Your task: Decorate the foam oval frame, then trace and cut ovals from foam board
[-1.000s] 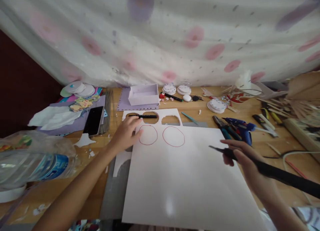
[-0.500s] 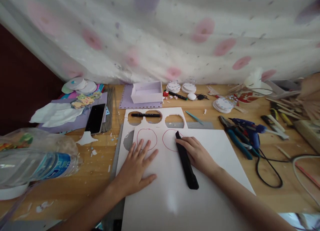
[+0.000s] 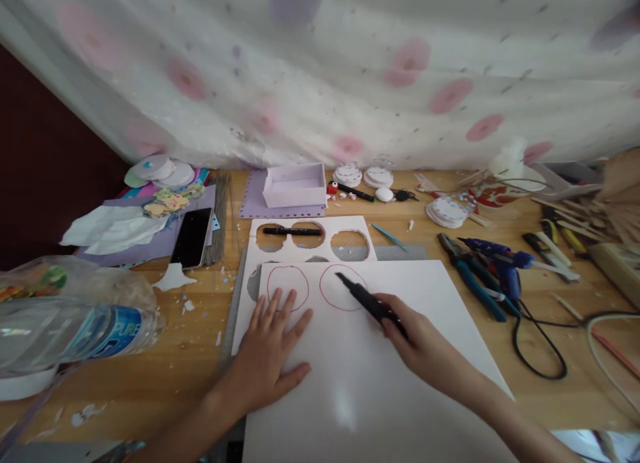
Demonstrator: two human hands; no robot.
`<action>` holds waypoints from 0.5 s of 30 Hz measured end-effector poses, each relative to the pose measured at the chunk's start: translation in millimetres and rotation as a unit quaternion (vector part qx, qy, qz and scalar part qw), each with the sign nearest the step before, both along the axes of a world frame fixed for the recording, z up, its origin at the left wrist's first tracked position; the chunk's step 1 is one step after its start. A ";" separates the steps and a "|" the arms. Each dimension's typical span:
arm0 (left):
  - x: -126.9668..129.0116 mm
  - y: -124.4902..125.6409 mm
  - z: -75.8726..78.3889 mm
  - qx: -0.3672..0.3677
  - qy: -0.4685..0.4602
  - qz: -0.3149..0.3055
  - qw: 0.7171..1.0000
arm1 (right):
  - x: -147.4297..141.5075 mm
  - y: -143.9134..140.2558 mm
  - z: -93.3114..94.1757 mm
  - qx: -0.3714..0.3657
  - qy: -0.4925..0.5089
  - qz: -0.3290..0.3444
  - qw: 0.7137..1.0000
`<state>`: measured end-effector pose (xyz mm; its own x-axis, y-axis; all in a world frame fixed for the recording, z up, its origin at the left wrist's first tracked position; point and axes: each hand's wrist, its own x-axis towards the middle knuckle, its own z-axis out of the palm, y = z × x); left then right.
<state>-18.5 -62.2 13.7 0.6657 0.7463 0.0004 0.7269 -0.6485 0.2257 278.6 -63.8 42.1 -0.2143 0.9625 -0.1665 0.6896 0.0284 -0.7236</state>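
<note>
Two red circles [image 3: 315, 287] sit drawn on the smooth, glossy white sheet [image 3: 380, 376], which lies flat on the wooden desk [image 3: 170, 363]. Left hand [image 3: 273, 353] presses it, fingers spread, fingertips on the left circle. Right hand [image 3: 425, 339] grips a slim black knife [image 3: 367, 301], tip inside the right circle. Floral curtain [image 3: 320, 69] behind. Half a second back, the knife lay flatter and pointed straight away.

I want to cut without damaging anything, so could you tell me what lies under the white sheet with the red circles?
Under the white sheet, a white board with round cut-outs sticks out at the far edge, on a grey mat. How far either extends beneath is covered.
</note>
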 end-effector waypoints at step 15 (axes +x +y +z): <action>43.4 15.0 -0.2 -0.083 -0.048 -0.079 0.992 | 30.4 22.0 30.1 0.055 0.130 -0.047 0.989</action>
